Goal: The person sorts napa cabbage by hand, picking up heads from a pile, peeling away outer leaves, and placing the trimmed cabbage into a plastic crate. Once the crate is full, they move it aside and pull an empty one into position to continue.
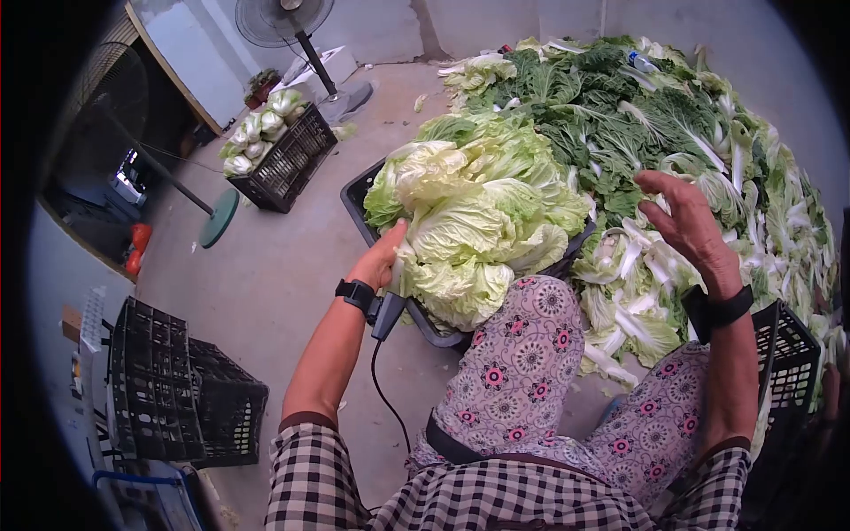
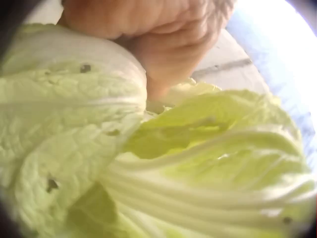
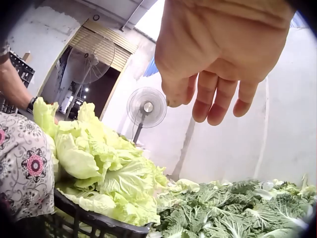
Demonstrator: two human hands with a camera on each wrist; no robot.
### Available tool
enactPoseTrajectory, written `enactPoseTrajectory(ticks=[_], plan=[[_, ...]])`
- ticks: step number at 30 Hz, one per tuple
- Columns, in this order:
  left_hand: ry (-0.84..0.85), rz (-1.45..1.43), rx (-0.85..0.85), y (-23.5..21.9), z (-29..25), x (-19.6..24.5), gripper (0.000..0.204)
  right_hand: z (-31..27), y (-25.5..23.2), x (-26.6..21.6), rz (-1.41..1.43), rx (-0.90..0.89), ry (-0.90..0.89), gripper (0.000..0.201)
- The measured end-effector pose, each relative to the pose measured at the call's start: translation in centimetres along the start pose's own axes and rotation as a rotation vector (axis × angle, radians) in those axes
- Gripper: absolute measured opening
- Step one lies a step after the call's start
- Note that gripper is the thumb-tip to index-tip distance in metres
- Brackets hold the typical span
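Observation:
A black crate before the person's knees is heaped with pale green cabbage. The left hand rests against the heap's left side; in the left wrist view the palm lies beside a cabbage head and a loose leaf, its fingertips hidden. The right hand is raised over the leaf pile, right of the crate, holding nothing. The right wrist view shows that hand with its fingers loosely bent, above and apart from the cabbage.
A large pile of leaves lies along the right wall. At the back left stands a crate of cabbages near two standing fans. Empty black crates are at the left; another crate is beside the right arm.

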State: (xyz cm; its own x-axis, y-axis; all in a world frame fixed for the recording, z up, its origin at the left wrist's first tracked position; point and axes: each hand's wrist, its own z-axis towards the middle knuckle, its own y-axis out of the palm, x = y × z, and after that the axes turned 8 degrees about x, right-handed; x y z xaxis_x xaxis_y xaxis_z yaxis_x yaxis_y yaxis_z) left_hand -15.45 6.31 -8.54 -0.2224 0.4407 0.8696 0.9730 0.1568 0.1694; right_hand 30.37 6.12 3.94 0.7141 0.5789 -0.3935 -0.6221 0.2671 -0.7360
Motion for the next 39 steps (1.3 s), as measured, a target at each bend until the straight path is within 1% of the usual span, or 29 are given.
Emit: enactPoseTrajectory(ticks=[1,4,5,8,9,12,13,16,17,20,21,24,25,26,28,29,32,33,35,36,37,39], plan=[[-0.047,-0.033,0.036,0.3,0.0,-0.2,0.057,-0.3,0.5,0.0,0.006,-0.019,0.004,0.033],[-0.150,-0.112,-0.001,-0.1,0.5,0.3,0.061,-1.4,1.4,0.4,0.079,-0.063,0.061,0.033],[-0.174,-0.153,-0.057,-0.5,0.9,0.4,0.063,-1.5,1.4,0.6,0.060,-0.087,0.057,0.033],[-0.104,-0.064,-0.033,-2.5,3.3,-0.3,0.064,-1.3,0.5,0.1,0.083,-0.099,0.079,0.033],[-0.093,-0.097,-0.023,-1.8,2.7,-0.2,0.060,-1.4,0.4,0.1,0.098,-0.084,0.080,0.033],[-0.163,-0.102,-0.091,-2.2,3.6,-0.9,0.046,-2.0,0.8,0.8,0.140,-0.052,0.083,0.032],[-0.242,-0.158,-0.004,-0.5,2.0,-0.1,0.035,-2.4,1.2,1.2,0.152,-0.057,0.087,0.032],[-0.118,-0.219,0.043,0.7,0.2,0.1,0.032,-3.0,1.7,2.2,0.155,-0.096,0.108,0.032],[-0.125,-0.246,0.079,0.2,0.8,-0.2,0.036,-2.8,1.7,2.5,0.159,-0.103,0.116,0.033],[-0.133,-0.451,0.115,1.7,-1.2,1.3,0.040,-2.7,1.5,2.6,0.194,-0.079,0.109,0.033],[-0.124,-0.571,0.018,0.6,-1.0,1.0,0.043,-2.7,1.5,2.7,0.204,-0.072,0.116,0.032],[-0.166,-0.523,0.035,-1.6,1.2,-0.2,0.045,-3.1,1.4,3.4,0.225,-0.072,0.149,0.034],[-0.204,-0.465,-0.032,-1.5,2.2,-0.2,0.048,-3.3,1.5,3.6,0.232,-0.080,0.160,0.034],[-0.230,-0.361,-0.078,-2.1,3.0,-0.7,0.048,-3.4,1.5,3.6,0.226,-0.084,0.164,0.033],[-0.270,-0.148,-0.177,-1.7,3.7,-0.7,0.048,-3.4,1.4,3.5,0.213,-0.079,0.169,0.031],[-0.276,-0.112,-0.162,-2.3,3.2,-0.2,0.052,-3.4,1.4,3.6,0.203,-0.085,0.166,0.032],[-0.146,-0.178,-0.117,-2.5,3.3,0.7,0.050,-4.0,1.2,3.9,0.177,-0.096,0.186,0.032],[-0.006,-0.086,-0.102,-3.1,5.1,-0.9,0.048,-4.0,1.0,3.7,0.171,-0.113,0.196,0.032],[-0.117,-0.204,-0.111,-5.1,7.7,-2.3,0.045,-4.3,0.9,3.7,0.152,-0.145,0.196,0.032],[-0.162,-0.265,-0.115,-5.6,8.2,-2.3,0.044,-4.3,0.9,3.8,0.140,-0.153,0.183,0.032],[-0.059,-0.212,-0.087,-3.7,5.7,-1.5,0.043,-4.4,0.9,3.8,0.130,-0.158,0.171,0.032],[-0.011,-0.288,-0.138,-2.7,3.9,-1.3,0.043,-4.5,1.1,4.1,0.138,-0.155,0.186,0.032]])
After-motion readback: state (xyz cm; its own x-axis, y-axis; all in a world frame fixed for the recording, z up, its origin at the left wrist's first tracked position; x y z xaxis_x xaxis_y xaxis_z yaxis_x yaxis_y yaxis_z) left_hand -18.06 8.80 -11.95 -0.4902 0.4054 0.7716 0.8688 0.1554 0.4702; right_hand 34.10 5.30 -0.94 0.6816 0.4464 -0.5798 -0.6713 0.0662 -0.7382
